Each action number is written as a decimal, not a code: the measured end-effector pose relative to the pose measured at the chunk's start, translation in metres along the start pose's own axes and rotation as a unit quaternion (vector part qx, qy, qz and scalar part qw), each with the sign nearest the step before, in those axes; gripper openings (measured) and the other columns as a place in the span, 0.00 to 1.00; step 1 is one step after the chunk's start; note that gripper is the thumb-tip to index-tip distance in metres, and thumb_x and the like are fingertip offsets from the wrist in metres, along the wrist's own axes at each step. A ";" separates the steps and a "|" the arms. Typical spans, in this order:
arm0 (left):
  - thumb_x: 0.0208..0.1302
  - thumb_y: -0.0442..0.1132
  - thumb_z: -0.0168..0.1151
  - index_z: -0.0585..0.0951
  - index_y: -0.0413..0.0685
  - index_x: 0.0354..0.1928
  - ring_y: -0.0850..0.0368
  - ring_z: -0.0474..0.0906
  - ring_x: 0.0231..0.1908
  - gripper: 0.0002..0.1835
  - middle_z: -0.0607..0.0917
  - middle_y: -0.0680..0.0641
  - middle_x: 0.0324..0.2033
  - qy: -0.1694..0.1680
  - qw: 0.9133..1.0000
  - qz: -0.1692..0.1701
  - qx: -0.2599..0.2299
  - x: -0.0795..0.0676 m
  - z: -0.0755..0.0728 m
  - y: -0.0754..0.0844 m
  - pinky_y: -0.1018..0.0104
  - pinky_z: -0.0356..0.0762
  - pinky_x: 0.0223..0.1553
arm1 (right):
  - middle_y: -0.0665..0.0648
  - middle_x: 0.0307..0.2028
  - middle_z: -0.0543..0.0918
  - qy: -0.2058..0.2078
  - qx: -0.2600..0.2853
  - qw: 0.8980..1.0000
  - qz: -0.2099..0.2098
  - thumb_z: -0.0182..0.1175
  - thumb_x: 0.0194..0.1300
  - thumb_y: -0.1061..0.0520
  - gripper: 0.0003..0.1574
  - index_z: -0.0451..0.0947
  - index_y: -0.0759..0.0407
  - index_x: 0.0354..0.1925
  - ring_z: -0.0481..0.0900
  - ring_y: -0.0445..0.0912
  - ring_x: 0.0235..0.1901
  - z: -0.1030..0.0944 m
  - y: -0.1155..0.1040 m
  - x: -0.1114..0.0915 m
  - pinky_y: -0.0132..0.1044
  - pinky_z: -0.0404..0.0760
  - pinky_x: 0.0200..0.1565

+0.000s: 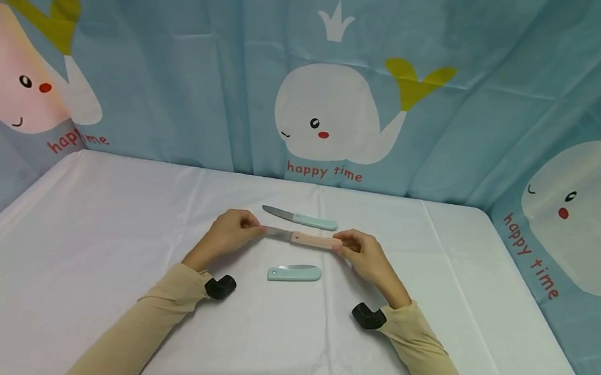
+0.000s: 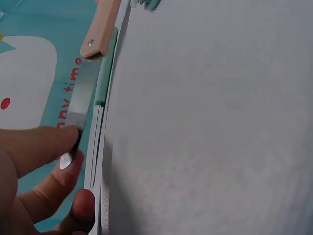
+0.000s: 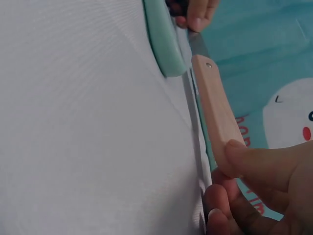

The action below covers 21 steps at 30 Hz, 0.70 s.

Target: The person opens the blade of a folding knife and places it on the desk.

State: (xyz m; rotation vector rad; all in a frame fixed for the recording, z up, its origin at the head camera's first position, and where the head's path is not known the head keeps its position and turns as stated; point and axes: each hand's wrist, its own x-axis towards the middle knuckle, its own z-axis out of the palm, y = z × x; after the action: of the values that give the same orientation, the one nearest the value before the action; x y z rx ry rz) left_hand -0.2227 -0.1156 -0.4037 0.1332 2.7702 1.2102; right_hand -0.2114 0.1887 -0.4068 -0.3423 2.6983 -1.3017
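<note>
Between my two hands a folding knife with a pale pink handle (image 1: 311, 240) is held unfolded, its blade (image 2: 82, 93) pointing left. My left hand (image 1: 231, 230) pinches the blade near its tip between thumb and finger. The end of the pink handle is gripped by the thumb and fingers of my right hand (image 1: 364, 254). Just beyond lies a mint-green folding knife (image 1: 314, 221), its blade out to the left. Nearer to me rests a second mint-green knife (image 1: 294, 274), folded, with a strip of blade showing along its upper edge.
A white cloth (image 1: 108, 240) with creases covers the table. Behind it and at both sides hangs a blue curtain (image 1: 191, 78) printed with whales. A black piece (image 1: 220, 287) sits at my left cuff, and a similar black piece (image 1: 369, 316) at the right cuff.
</note>
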 end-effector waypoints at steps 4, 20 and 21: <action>0.65 0.47 0.64 0.83 0.43 0.37 0.56 0.70 0.29 0.13 0.79 0.49 0.26 0.013 1.000 0.010 0.022 -0.001 0.001 0.002 0.67 0.65 0.31 | 0.62 0.45 0.85 0.010 -0.014 1.000 -0.004 0.60 0.71 0.56 0.17 0.80 0.62 0.54 0.80 0.46 0.38 0.002 0.002 0.001 0.33 0.76 0.39; 0.64 0.38 0.64 0.81 0.39 0.52 0.55 0.70 0.31 0.16 0.77 0.47 0.30 0.007 0.999 0.019 0.036 -0.001 -0.001 0.003 0.67 0.64 0.33 | 0.62 0.53 0.83 0.019 -0.029 0.999 0.014 0.62 0.70 0.56 0.21 0.78 0.60 0.59 0.80 0.45 0.39 0.002 0.003 0.001 0.31 0.76 0.38; 0.64 0.38 0.64 0.81 0.39 0.52 0.55 0.70 0.31 0.16 0.77 0.48 0.30 0.005 0.999 0.020 0.034 -0.001 -0.002 0.004 0.67 0.64 0.33 | 0.63 0.53 0.83 0.018 -0.029 0.999 0.012 0.62 0.70 0.56 0.21 0.78 0.61 0.59 0.81 0.45 0.39 0.002 0.003 0.001 0.31 0.76 0.38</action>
State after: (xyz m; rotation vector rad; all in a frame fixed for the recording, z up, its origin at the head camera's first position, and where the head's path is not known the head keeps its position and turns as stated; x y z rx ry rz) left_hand -0.2216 -0.1148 -0.3997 0.1887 2.8324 1.1283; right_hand -0.2121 0.1888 -0.4102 -0.2952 2.7653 -1.2356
